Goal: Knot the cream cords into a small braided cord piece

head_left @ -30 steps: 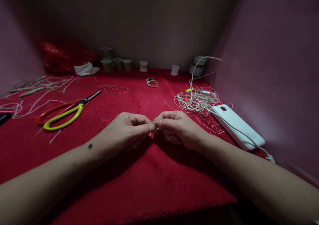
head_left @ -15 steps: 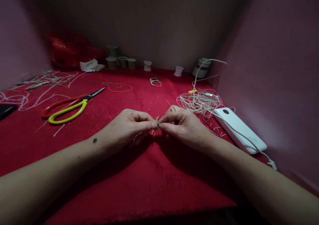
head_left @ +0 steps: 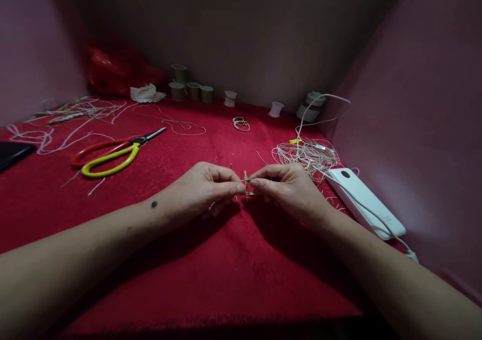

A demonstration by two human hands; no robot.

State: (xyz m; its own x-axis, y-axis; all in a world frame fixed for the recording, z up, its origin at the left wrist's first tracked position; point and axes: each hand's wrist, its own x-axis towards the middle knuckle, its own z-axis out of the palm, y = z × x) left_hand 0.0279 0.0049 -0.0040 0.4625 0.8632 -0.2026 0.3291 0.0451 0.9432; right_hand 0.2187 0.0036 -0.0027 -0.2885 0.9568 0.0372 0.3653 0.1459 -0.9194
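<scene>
My left hand [head_left: 205,187] and my right hand [head_left: 288,185] meet over the middle of a red cloth [head_left: 211,269]. Both pinch a small piece of knotted green and pale cord [head_left: 246,184] between thumb and fingertips. Short cord ends stick up and out of the knot between the two pinches. Both wrists rest low on the cloth.
Scissors with red and yellow handles [head_left: 113,153] lie at the left. A tangle of pale cord [head_left: 307,154] and a white power bank [head_left: 367,202] with a cable lie at the right. Several thread spools [head_left: 192,90] stand along the back wall. A small cord loop [head_left: 241,124] lies behind the hands.
The view has shifted, so everything sits a little further right. My fingertips have drawn slightly apart and more of the cord knot shows between them.
</scene>
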